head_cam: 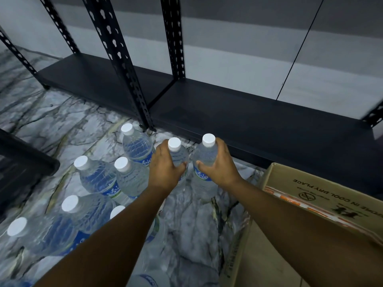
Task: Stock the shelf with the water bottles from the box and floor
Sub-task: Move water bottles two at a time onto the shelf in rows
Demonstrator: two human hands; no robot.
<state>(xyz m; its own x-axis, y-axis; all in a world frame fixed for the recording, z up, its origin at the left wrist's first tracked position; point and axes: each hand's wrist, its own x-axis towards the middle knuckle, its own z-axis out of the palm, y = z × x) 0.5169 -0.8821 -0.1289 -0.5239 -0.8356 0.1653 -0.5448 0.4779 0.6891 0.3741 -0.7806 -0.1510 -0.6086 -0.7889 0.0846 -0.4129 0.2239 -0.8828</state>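
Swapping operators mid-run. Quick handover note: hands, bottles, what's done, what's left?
Left hand: grips an upright bottle just below its cap.
Right hand: grips a second upright bottle the same way. Whether either is lifted off the floor cannot be told.
Bottles: at least six more stand on the marble floor to the left. The cardboard box sits open at right; its contents are hidden.
Shelf: the bottom black shelf straight ahead holds no bottles.
Done: nothing stocked in view.
Left: set these two on the shelf, then the floor bottles, then check the box.
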